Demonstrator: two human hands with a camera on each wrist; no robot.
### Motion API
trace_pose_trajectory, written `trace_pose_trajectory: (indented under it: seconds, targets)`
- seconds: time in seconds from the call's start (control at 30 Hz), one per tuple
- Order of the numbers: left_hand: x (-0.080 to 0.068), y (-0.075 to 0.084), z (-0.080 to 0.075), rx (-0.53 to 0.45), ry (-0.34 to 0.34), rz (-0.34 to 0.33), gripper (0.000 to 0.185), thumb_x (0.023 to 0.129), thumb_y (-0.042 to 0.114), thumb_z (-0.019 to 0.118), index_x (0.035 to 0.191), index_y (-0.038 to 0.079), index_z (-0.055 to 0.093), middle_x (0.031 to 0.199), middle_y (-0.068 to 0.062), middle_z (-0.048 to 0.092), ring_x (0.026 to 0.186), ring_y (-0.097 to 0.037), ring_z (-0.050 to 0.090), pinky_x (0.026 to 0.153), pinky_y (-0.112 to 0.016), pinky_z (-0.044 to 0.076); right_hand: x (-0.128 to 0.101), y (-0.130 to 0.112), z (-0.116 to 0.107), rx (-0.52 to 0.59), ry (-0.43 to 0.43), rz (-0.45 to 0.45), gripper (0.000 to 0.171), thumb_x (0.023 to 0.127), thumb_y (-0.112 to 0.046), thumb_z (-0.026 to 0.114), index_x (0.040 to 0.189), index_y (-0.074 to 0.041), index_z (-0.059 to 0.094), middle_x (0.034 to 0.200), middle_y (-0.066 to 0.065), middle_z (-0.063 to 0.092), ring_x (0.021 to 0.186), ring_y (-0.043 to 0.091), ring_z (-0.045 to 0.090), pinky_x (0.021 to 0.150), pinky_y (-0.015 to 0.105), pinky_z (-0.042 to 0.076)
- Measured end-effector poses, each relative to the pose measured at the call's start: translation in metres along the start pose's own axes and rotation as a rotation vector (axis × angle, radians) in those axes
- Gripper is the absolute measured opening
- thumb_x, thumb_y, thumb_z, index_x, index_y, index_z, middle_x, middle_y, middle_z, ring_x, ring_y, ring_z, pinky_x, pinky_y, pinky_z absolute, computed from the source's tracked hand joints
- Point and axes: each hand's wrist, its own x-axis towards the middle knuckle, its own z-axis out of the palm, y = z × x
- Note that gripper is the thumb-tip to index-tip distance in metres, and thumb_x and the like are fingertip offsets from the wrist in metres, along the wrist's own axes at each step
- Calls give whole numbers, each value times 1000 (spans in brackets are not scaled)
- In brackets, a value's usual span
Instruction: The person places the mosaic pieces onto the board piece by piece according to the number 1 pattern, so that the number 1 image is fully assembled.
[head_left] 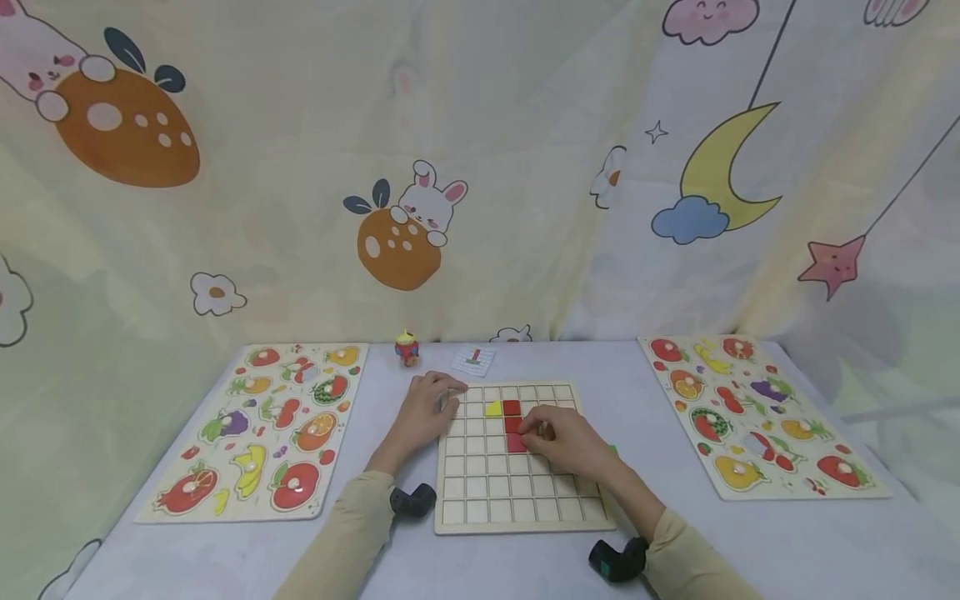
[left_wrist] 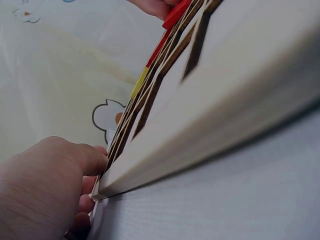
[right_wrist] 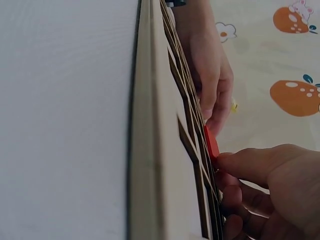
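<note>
A wooden grid board [head_left: 468, 487] lies in front of me, its cells divided by thin raised strips. My left hand [head_left: 426, 414] grips its far left corner, the thumb over the top and the other fingers at the edge. Toward the far side, a yellow square tile [head_left: 492, 409] sits beside a red square tile [head_left: 512, 407], with another red tile [head_left: 512, 425] directly below that one. With thumb and fingers, my right hand [head_left: 562, 437] pinches a third red tile [head_left: 515, 443] at the near end of this column. That tile [right_wrist: 211, 141] stands tilted above the strips in the right wrist view.
Behind the board lie a small pattern card [head_left: 473, 361] and a toy figure [head_left: 407, 348]. Fruit puzzle boards flank it at left [head_left: 258, 433] and right [head_left: 757, 417]. Something green [head_left: 613, 450] shows past my right wrist. Black wrist devices [head_left: 413, 502] sit near both sleeves.
</note>
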Motion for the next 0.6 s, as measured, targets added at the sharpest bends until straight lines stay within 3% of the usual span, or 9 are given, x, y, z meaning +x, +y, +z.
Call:
trace_pose_trajectory:
  seconds: [0.6]
  targets:
    - [1,0,-1,-10,-10,-3,20,88,13,61,105,21,69,116,-4,60,102,-23,47,87,-39,39,-4,6,-12,25,-43,28,10,91,-27,61,98,-22,67,87,-9,63,72,11,54,63,22,45]
